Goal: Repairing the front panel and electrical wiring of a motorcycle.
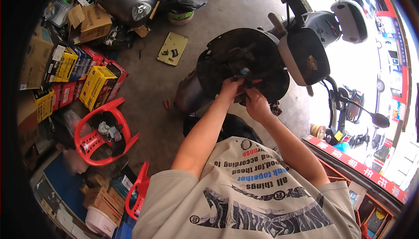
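Note:
My left hand [231,89] and my right hand [257,104] meet at the near edge of a large, dark, rounded scooter part [238,49]. Fingers on both hands are closed in a pinch. What they grip is small and lost in shadow; a bit of red [256,81] and a pale bluish piece [245,71] show just beyond the fingertips. Above and to the right are the scooter's handlebar [301,3] and a box-like dark and light part with a gold emblem [303,58].
Red-handled pliers [166,104] lie on the floor, left of the scooter. Farther off is a yellowish plate [173,49] bearing small dark parts. Cardboard boxes [98,88] and a red plastic stool [87,147] crowd the left. A counter with a red edge [349,162] stands at right.

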Motion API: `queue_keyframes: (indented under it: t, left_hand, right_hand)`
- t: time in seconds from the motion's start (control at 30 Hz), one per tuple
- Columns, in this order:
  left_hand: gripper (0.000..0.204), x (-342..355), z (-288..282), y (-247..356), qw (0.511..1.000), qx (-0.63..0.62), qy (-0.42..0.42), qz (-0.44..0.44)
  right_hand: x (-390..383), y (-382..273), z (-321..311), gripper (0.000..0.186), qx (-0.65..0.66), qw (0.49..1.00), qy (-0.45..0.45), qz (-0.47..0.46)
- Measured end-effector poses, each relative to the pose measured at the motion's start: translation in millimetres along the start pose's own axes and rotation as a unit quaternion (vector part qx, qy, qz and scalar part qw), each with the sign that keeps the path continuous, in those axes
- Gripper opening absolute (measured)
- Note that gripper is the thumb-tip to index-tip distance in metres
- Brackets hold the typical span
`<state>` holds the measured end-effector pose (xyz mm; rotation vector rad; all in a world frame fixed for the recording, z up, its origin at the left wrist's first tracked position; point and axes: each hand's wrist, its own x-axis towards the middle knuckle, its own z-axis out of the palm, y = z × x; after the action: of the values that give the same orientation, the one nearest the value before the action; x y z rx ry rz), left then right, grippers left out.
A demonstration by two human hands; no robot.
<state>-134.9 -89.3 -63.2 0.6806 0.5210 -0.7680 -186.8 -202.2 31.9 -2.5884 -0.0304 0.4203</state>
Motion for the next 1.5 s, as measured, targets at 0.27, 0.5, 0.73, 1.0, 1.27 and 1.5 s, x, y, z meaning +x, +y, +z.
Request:
queue_keyframes:
  t: [0.27, 0.5, 0.73, 1.0, 1.27, 1.5]
  left_hand:
    - [0.024, 16, -30, -1, 0.997, 0.078, 0.02, 0.012]
    - [0.025, 16, -30, 9, 0.999, 0.039, -0.003, 0.001]
    - [0.02, 8, -18, 17, 0.998, 0.051, 0.039, -0.028]
    - [0.021, 13, -27, 15, 0.999, 0.024, 0.016, -0.031]
    - [0.025, 7, -17, 9, 0.999, 0.018, 0.028, -0.017]
    - [0.021, 7, -15, 10, 0.998, -0.047, 0.03, -0.032]
  right_hand:
    - [23, -33, 6, 0.047, 0.033, 0.989, 0.146, -0.019]
    - [29, -41, -7, 0.045, 0.093, 0.993, 0.077, 0.014]
    - [-25, -19, -18, 0.036, 0.15, 0.967, 0.188, 0.083]
    - [-67, 35, -38, 0.029, 0.094, 0.938, 0.243, 0.228]
    - [-43, 37, -54, 0.052, -0.001, 0.945, 0.055, 0.321]
    - [-58, 12, -64, 0.045, 0.092, 0.952, -0.056, 0.286]
